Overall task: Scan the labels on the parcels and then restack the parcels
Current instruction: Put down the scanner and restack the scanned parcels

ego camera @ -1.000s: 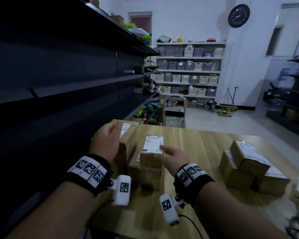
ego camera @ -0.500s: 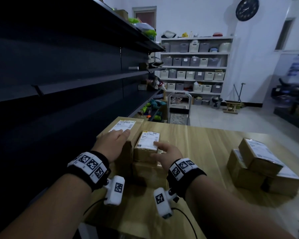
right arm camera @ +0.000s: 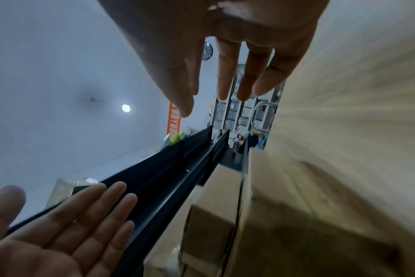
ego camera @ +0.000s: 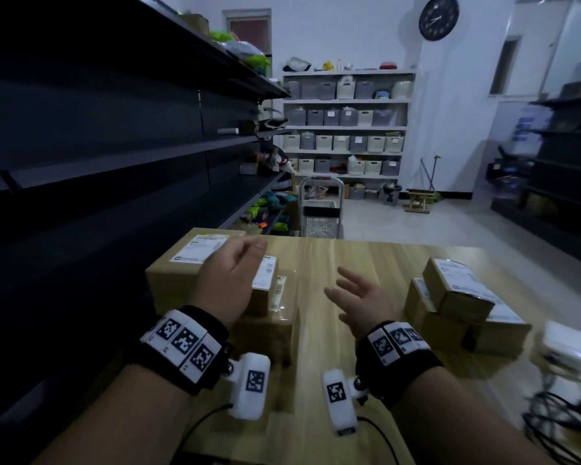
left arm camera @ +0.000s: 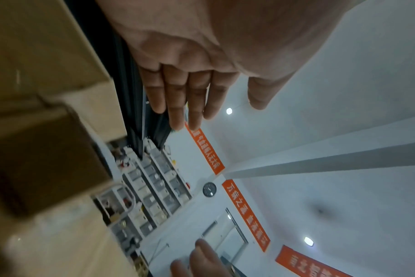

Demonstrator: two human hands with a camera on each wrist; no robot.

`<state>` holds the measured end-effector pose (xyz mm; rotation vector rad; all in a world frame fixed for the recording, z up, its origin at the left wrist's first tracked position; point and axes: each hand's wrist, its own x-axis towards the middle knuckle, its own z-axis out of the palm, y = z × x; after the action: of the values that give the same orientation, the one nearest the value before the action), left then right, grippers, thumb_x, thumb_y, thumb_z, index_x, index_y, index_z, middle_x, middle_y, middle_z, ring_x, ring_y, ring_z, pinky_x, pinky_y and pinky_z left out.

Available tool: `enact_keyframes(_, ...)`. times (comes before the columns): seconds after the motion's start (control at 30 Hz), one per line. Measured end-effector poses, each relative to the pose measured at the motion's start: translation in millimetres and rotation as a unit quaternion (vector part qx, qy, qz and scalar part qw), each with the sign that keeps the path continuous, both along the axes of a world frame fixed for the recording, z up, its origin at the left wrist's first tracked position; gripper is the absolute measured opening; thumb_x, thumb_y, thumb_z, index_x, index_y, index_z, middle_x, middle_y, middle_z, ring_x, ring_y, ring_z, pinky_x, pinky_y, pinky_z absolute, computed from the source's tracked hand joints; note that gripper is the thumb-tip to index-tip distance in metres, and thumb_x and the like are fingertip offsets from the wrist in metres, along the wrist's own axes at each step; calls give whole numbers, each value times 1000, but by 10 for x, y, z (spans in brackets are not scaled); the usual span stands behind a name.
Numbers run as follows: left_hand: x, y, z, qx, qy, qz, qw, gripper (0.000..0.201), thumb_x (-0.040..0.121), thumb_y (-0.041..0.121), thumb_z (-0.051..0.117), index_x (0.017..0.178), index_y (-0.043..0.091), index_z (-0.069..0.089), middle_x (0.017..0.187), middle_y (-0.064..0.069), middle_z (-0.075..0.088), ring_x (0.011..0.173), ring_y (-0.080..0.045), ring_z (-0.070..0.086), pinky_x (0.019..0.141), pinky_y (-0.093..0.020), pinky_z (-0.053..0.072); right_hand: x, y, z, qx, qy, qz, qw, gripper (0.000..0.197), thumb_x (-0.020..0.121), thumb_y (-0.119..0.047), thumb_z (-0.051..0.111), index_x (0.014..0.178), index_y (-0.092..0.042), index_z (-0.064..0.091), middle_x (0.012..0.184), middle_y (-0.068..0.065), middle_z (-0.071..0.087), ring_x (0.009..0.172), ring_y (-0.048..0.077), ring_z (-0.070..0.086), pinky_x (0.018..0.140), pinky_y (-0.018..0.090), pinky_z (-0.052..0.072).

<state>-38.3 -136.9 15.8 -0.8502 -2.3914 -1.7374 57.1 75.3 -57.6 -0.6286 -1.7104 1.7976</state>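
A left stack of brown parcels stands on the wooden table: a large box with a white label, and beside it a small labelled box on top of a lower box. My left hand hovers above this stack, fingers straight, holding nothing. My right hand floats over bare table to the right of it, fingers spread and empty. A second stack of labelled parcels sits at the right. The left wrist view shows my left hand open beside blurred boxes. The right wrist view shows my right hand open.
Dark shelving runs close along the left of the table. A white device and tangled cables lie at the table's right edge. A trolley stands beyond the far edge, with bin shelves at the back wall.
The small labelled parcel was set down on the left stack. Both hands then came off the boxes and lifted; the right hand moved right over bare table.
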Motion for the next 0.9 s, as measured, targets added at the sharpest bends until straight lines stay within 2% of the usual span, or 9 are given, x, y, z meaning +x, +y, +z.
enact_keyframes(0.13,270,440,-195,11,-80,-83,993,43,110,57,52,131,26,72,118,6,77,112,-12,70,104,-45,58,446,335,-47,-31,23,-71,997,38,89,-16,82,122,-33,72,123,-1,71,110,16,69,86,36,58)
enact_keyframes(0.27,512,975,-428,29,-151,-121,981,55,91,76,61,107,26,76,117,-5,81,114,-29,75,106,-59,59,871,695,-31,-26,14,-156,987,33,87,-24,85,118,-28,73,118,3,75,104,22,71,80,40,61)
enact_keyframes(0.33,594,1260,-574,22,-175,-139,975,61,79,81,61,103,27,75,116,-7,81,114,-30,75,105,-59,60,1049,877,11,-22,6,-209,978,31,86,-30,86,114,-28,73,112,1,76,102,23,72,88,46,63)
enact_keyframes(0.43,722,1656,-722,-8,-176,-182,967,39,92,71,64,104,35,70,114,4,78,114,-19,73,109,-55,58,1266,1133,61,-27,11,-277,960,25,87,-31,84,108,-31,70,106,-6,75,100,20,72,97,51,61)
enact_keyframes(0.5,797,1891,-762,-20,-182,-205,962,37,94,75,63,105,40,65,119,11,73,120,-14,68,115,-53,55,1371,1267,76,-37,8,-302,953,30,91,-31,80,119,-30,69,116,-2,74,104,21,71,98,52,60)
enact_keyframes(0.63,925,2313,-793,-17,-205,-233,951,130,52,117,44,146,28,59,139,9,61,137,-19,57,125,-56,42,1446,1464,74,-22,-6,-309,951,39,100,-28,68,139,-23,64,128,0,69,111,23,66,96,35,52)
enact_keyframes(0.7,988,2490,-775,-27,-202,-253,946,148,48,119,36,158,22,52,140,7,59,140,-19,55,128,-55,39,1421,1557,28,-9,-42,-296,954,44,102,-32,64,145,-22,61,136,-1,66,120,25,64,103,33,47)
enact_keyframes(0.83,1169,2591,-637,-36,-213,-291,932,109,72,104,35,151,33,56,142,6,65,126,-9,63,119,-36,41,1351,1630,-31,35,-127,-246,960,24,102,-36,61,102,-16,74,123,15,76,112,39,69,96,41,55)
enact_keyframes(0.9,1217,2584,-623,-38,-210,-305,928,81,80,92,34,136,39,57,134,9,66,111,4,61,109,-31,40,1349,1628,-41,55,-145,-228,961,28,103,-31,59,104,-9,77,118,20,77,112,40,70,91,40,55)
